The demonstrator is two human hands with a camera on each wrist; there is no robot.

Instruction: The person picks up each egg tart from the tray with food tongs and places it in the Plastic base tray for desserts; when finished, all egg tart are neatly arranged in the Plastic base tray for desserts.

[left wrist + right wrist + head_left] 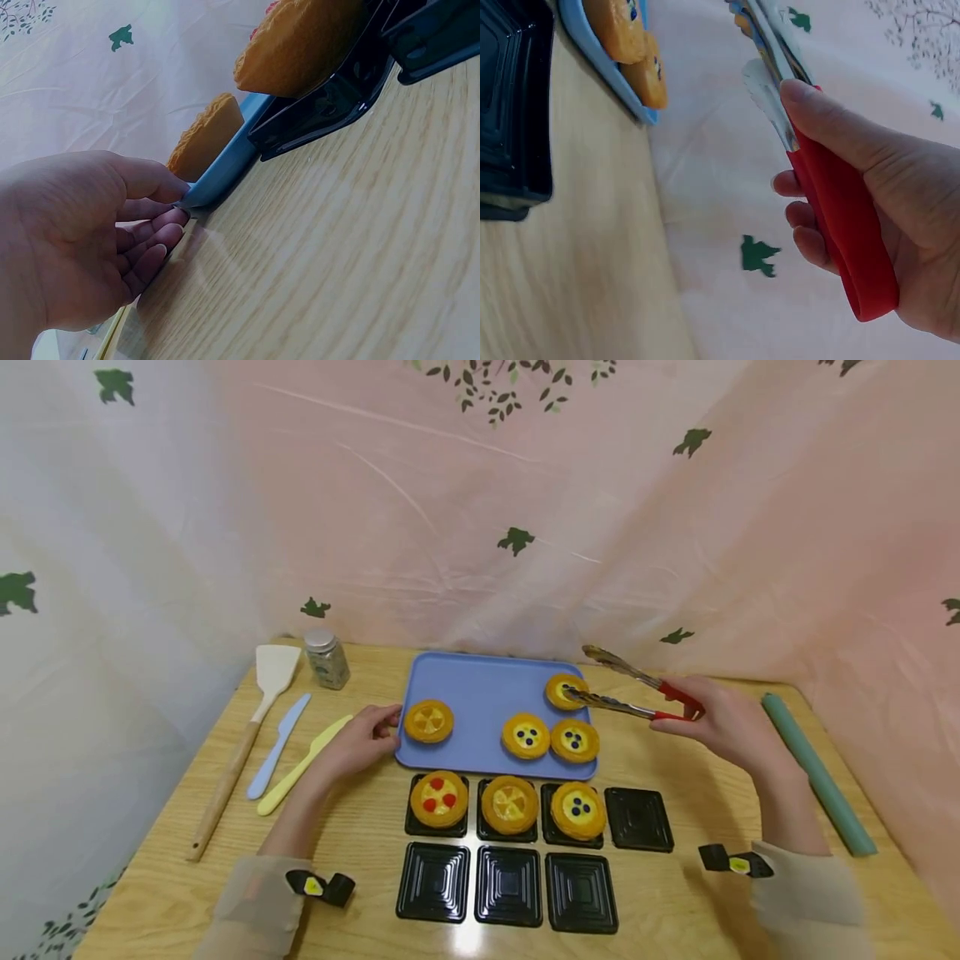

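Observation:
My right hand [716,714] grips a pair of metal tongs [840,217] by the red handles. The tongs' arms are spread, the lower tip overlapping a blueberry tart [556,692] at the far right corner of a blue tray [472,685]. Two more blueberry tarts, one at left [526,736] and one at right [575,741], sit nearer on the tray. A fruit-wedge tart [429,722] lies at its left side. With thumb and fingers, my left hand [90,232] pinches the tray's left rim, beside that tart.
In front, black square holders bear a red-berry tart [439,799], a wedge tart [510,805] and a blueberry tart [578,811]. Several bare holders [507,885] stand around. A spatula [232,768], blue knife [279,747], yellow knife [300,770] and jar [327,660] are left; a green roll [817,772] lies right.

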